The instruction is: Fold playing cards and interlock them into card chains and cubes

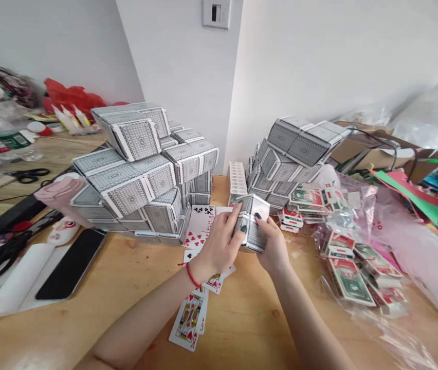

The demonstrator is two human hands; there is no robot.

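Note:
Between both hands is a small block made of playing cards (pixel 256 208), grey patterned backs outward. My left hand (pixel 221 239) wraps its left side, with the thumb across the front face. On the right side my right hand (pixel 273 241) grips it, fingers closed on the edge. Loose playing cards (pixel 190 318) lie face up on the table under and beside my left forearm, a king of hearts nearest. A large stack of similar card blocks (pixel 134 180) rises to the left. Another stack of card blocks (pixel 294 146) stands behind and right of my hands.
Card boxes (pixel 350 282) in red and green lie in clear plastic at right, near a paper bag (pixel 407 149). On the left are a phone (pixel 73 264), black scissors (pixel 1 252), a pink cloth (pixel 60 192) and a plastic bottle (pixel 6 141). A white wall stands behind.

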